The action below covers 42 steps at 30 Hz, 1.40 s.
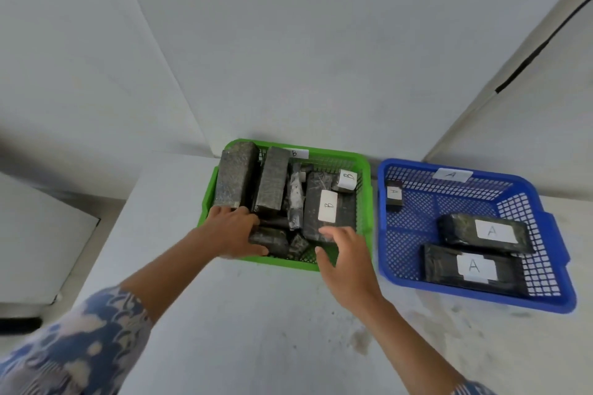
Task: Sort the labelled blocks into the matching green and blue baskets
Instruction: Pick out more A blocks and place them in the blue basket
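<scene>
A green basket [364, 170] tagged B holds several dark blocks; one large block [316, 202] and a small one [345, 181] show B labels. To its right, a blue basket [545, 221] tagged A holds two large A blocks [462, 229] [439, 263] and a small A block [394, 194]. My left hand [236, 231] reaches into the green basket's near left corner, fingers wrapped around a dark block [271, 239]. My right hand [345, 255] hovers over the basket's near rim with fingers spread, holding nothing.
Both baskets sit on a white table [256, 330] against a white wall corner. A lower white surface [41, 250] lies to the left. A dark cable [539, 45] runs along the wall at the upper right.
</scene>
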Motion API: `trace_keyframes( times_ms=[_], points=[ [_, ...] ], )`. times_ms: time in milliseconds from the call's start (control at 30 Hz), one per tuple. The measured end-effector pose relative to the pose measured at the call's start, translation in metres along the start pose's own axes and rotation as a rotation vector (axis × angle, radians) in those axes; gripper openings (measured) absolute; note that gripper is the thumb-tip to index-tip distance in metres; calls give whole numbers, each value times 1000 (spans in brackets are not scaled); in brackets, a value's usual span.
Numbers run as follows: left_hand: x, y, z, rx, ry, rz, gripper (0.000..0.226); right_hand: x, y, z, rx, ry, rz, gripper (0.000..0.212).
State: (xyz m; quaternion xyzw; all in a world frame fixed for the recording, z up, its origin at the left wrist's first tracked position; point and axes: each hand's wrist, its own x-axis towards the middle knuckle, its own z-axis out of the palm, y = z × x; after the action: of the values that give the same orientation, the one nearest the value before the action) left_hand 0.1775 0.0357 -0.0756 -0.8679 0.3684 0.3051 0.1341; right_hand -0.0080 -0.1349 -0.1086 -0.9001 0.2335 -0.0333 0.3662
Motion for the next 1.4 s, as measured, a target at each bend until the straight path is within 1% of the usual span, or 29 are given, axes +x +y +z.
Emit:
trace_keyframes(
  times_ms=[100,200,233,300,367,400,433,467,500,533,567,600,633,700,733,800,867,933,1000,1033,1100,1167,1233,1300,1367,1400],
  points=[
    [-5,-1,-9,35,-43,49,74,-13,3,-17,107,76,18,30],
    [-16,-6,-11,56,12,123,65,-30,10,-35,190,140,43,28],
    [-21,-9,-11,10,24,136,69,-35,13,-39,212,153,48,28],
    [-30,-15,-7,-125,90,166,80,-46,18,-45,257,178,65,27],
    [-40,-19,-3,-240,192,210,80,-57,22,-49,304,182,101,27],
    [-45,-19,0,-311,264,237,75,-63,23,-51,322,179,118,27],
    [-52,-18,1,-401,348,245,59,-69,23,-53,334,178,129,26],
    [-58,-15,0,-526,442,238,36,-73,22,-55,344,178,135,26],
    [-62,-11,-1,-675,526,209,21,-77,20,-58,358,176,141,25],
    [-66,-3,-7,-823,600,177,19,-77,16,-61,380,169,145,24],
    [-71,7,-14,-935,651,142,23,-77,11,-65,408,152,146,21],
    [-74,17,-21,-1035,662,112,36,-75,6,-67,435,118,149,19],
    [-76,28,-26,-1140,634,76,48,-72,0,-69,454,69,151,18],
    [-81,53,-30,-1387,505,63,60,-66,-13,-70,499,-56,139,21],
    [-82,66,-30,-1480,448,79,62,-64,-19,-69,533,-118,131,26],
    [-85,91,-27,-1604,398,96,60,-62,-31,-68,619,-213,117,31],
    [-86,111,-22,-1736,378,77,55,-64,-38,-69,688,-235,101,32],
    [-86,125,-15,-1826,345,42,54,-67,-37,-69,722,-210,121,40],
    [-86,132,-6,-1863,322,6,54,-71,-31,-67,703,-202,149,45],
    [-86,134,-2,-1875,309,-2,53,-73,-28,-65,691,-208,165,44],
    [-86,137,5,-1897,262,37,50,-76,-23,-62,672,-212,209,40],
    [-83,140,9,-1858,218,116,44,-76,-19,-59,653,-211,237,38],
    [-74,139,12,-1779,209,120,42,-74,-16,-56,610,-212,253,45],
    [-58,138,11,-1730,228,43,39,-71,-8,-53,568,-198,279,63],
    [-38,140,8,-1652,272,-95,44,-67,0,-52,570,-152,329,76],
    [-29,141,6,-1605,297,-157,47,-66,5,-53,568,-126,352,77]
  ],
)
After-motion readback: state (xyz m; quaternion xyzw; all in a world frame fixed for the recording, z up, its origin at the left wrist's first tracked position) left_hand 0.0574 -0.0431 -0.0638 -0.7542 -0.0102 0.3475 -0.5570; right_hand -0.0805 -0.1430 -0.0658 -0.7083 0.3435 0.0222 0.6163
